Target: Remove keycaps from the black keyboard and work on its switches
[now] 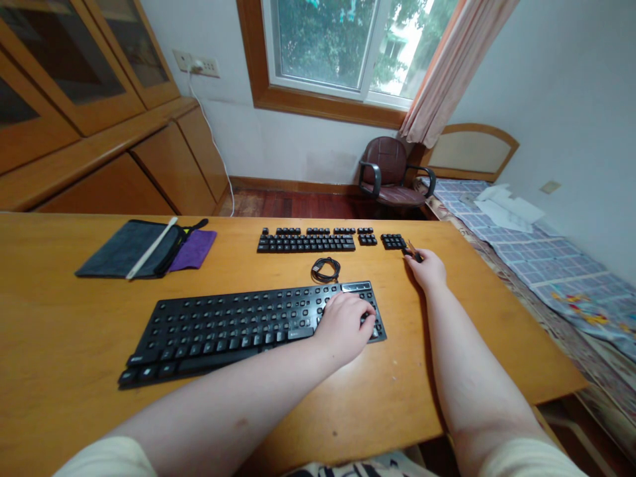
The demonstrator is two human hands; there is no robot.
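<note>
A black keyboard (pixel 218 324) lies at a slant on the desk, many of its switches bare, with keycaps still along the lower rows. Over its right end is my left hand (pixel 345 324), fingers curled in and thumb close to the index finger; what they pinch, if anything, is hidden. Farther right, my right hand (pixel 428 268) is closed around a small tool (pixel 413 253) with a dark grip and thin orange-brown prongs, beside a block of loose number-pad keycaps (pixel 394 242). More loose keycaps (pixel 305 244) stand in rows along the desk's far side.
A coiled black cable (pixel 325 269) lies behind the keyboard. At the far left of the desk (pixel 64 318) are a dark grey pouch (pixel 126 248), a white stick (pixel 152 248) and a purple cloth (pixel 193 250). Beyond stand a chair (pixel 392 169) and a bed (pixel 527 238).
</note>
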